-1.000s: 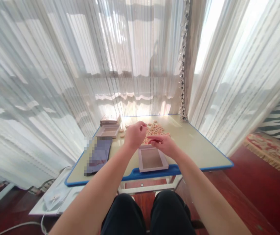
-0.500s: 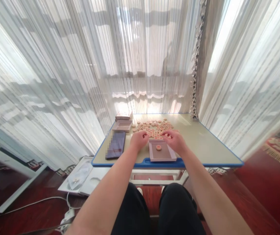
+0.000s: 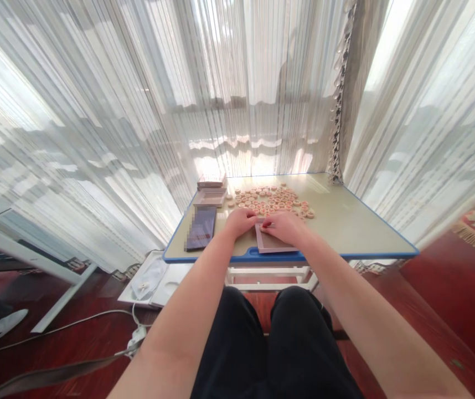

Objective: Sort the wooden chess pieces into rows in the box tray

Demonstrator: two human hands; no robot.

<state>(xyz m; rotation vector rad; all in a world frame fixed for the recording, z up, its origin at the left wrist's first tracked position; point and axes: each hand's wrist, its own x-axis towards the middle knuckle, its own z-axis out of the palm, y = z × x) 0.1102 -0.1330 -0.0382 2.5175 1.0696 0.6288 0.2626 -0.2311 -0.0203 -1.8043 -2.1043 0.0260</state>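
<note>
A shallow pinkish tray (image 3: 278,249) lies at the front edge of the table. My right hand (image 3: 284,226) reaches over its right side, fingers pinched on a round wooden game piece (image 3: 264,228) in the tray's far left corner. My left hand (image 3: 241,220) is at that same corner from outside, its fingers curled together against the rim; the fingertips are partly hidden. Just beyond both hands, many round wooden game pieces (image 3: 270,198) with reddish marks are spread in a loose heap.
At the left, a dark tablet or phone (image 3: 202,228) lies flat. Behind it are a second shallow tray (image 3: 210,198) and a flat stacked box (image 3: 211,180). The table (image 3: 354,221) has a blue edge. Sheer curtains hang behind it; cables (image 3: 96,316) run across the floor.
My right hand has moved left and down into the tray and closed on a piece there. My left hand has come to the tray's corner. The view has tilted downward.
</note>
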